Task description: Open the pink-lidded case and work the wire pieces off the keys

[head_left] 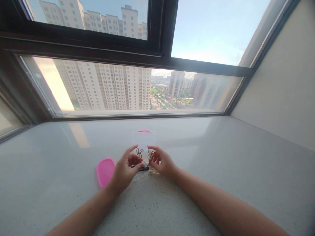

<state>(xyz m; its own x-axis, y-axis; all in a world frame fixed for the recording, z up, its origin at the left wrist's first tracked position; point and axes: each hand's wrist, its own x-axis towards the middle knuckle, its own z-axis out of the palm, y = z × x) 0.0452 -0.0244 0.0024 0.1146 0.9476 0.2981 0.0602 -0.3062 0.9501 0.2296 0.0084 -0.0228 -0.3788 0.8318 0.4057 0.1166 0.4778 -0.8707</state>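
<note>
Between the thumb and fingertip of my left hand (125, 167) is a small brown bunny-shaped outline piece (139, 154) with two looped ears, held upright. A similar bunny-shaped piece (150, 154) is pinched in my right hand (164, 162), a short gap away from the first. Both hands hover over the middle of the counter. Below them lies a dark, flat object (143, 168), partly hidden by my left thumb. Pale sticks (153, 171), perhaps cotton swabs, lie under my right hand. A few tiny clear pieces (142, 175) rest on the counter nearby.
A pink lid or shallow dish (105, 171) lies left of my left hand. Behind my hands stands a clear container (144, 137) with a pink edge. The speckled white counter (152, 206) runs back to a dark-framed window (140, 116); a white wall (278, 82) is at right.
</note>
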